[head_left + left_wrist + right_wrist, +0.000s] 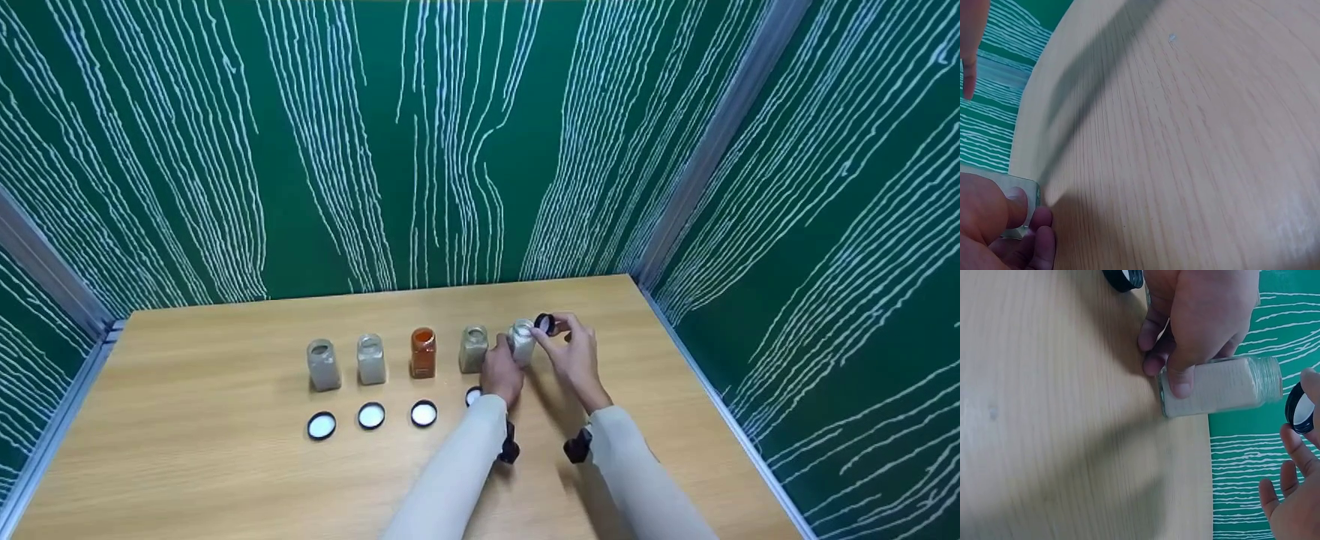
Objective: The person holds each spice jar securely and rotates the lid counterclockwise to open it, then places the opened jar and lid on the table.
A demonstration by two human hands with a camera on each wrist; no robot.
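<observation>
My left hand grips the lower part of a glass jar of white powder, the rightmost in a row on the table. Its threaded mouth is uncovered. Beside that mouth, my right hand pinches a black screw lid with a white inner face, tilted on its edge and apart from the jar. In the left wrist view the left thumb and fingers wrap the jar's base. Just left of this jar stands an uncovered jar of greenish-grey powder, with a lid partly hidden by the left hand.
Further left stand an uncovered jar of orange-red powder and two jars of pale powder. In front of them lie black lids, white inside up. Green walls with white wavy lines edge the wooden table.
</observation>
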